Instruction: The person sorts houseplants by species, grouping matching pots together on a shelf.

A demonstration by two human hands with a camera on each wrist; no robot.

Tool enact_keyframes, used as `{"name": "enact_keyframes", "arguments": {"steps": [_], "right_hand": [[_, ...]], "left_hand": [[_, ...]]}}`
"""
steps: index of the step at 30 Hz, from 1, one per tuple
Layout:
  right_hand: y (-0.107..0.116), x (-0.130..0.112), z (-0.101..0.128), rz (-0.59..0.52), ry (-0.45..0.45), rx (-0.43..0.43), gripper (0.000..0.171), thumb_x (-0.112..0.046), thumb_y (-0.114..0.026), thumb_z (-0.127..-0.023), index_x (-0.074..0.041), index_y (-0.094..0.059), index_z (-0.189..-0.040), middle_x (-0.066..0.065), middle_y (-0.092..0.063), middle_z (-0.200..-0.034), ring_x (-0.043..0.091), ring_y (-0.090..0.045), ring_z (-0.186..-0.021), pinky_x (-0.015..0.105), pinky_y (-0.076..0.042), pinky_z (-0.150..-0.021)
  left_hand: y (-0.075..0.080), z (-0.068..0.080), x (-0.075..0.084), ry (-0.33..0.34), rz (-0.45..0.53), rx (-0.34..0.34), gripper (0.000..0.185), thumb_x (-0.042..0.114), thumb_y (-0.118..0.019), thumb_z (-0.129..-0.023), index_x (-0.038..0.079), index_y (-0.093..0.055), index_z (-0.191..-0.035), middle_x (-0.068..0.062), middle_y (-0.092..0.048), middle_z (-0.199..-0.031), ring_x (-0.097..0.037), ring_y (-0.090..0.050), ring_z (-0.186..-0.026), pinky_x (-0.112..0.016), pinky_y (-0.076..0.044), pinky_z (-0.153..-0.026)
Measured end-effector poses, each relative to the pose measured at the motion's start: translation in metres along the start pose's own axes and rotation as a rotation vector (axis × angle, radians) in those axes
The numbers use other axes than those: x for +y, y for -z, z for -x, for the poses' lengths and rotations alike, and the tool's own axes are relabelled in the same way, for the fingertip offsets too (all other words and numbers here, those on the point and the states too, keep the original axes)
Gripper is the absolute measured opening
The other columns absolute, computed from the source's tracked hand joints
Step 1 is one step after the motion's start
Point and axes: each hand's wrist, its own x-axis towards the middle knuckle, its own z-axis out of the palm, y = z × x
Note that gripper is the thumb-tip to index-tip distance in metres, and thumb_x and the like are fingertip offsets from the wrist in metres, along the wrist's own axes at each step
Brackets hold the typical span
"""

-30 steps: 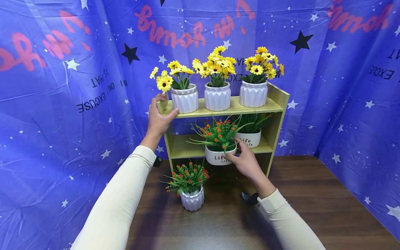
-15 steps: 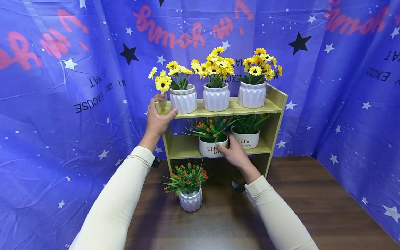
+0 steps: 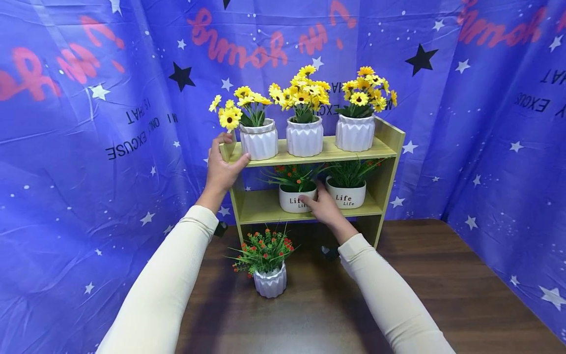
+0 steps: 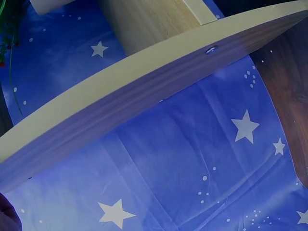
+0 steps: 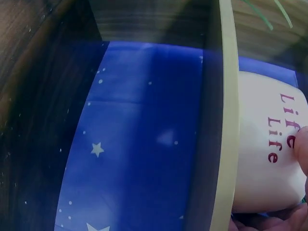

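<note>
Altogether six flowerpots (image 3: pixel 293 198), one shelf (image 3: pixel 309 156)

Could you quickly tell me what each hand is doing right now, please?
Left hand: grips the top left corner of the shelf.
Right hand: holds the white pot with orange flowers on the middle shelf.

The head view is bright and evenly lit, sharp at centre, with wide-angle bending towards 3 and 9 o'clock. Soft shadows pool on the counter (image 3: pixel 442 275) beneath the shelf (image 3: pixel 309 156). Both wrist views are dimmer, close and blurred.
</note>
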Motion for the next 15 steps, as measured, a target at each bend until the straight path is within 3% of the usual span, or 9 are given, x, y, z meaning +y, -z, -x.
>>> {"name": "enact_keyframes", "arguments": {"steps": [3,15], "right_hand": [[0.003,0.001,-0.003,-0.003,0.008,-0.007,0.078,-0.022,-0.065,-0.096,-0.002,-0.019,-0.156,0.027,-0.053,-0.134,0.036,-0.05,-0.123,0.047,-0.037,-0.104],[0.02,0.007,0.002,0.026,-0.036,-0.005,0.08,-0.025,-0.062,-0.098,-0.002,-0.015,-0.157,0.027,-0.043,-0.145,0.037,-0.042,-0.133,0.048,-0.03,-0.11]], "left_hand": [[-0.001,-0.002,0.0,0.007,0.004,-0.004,0.058,0.01,-0.08,-0.076,0.0,-0.047,-0.122,-0.008,-0.047,-0.142,-0.028,-0.038,-0.125,-0.041,-0.033,-0.103],[-0.001,0.0,0.0,-0.016,-0.021,0.013,0.059,0.017,-0.082,-0.074,0.003,-0.049,-0.121,0.0,-0.051,-0.138,-0.022,-0.041,-0.123,-0.039,-0.033,-0.103]]}}
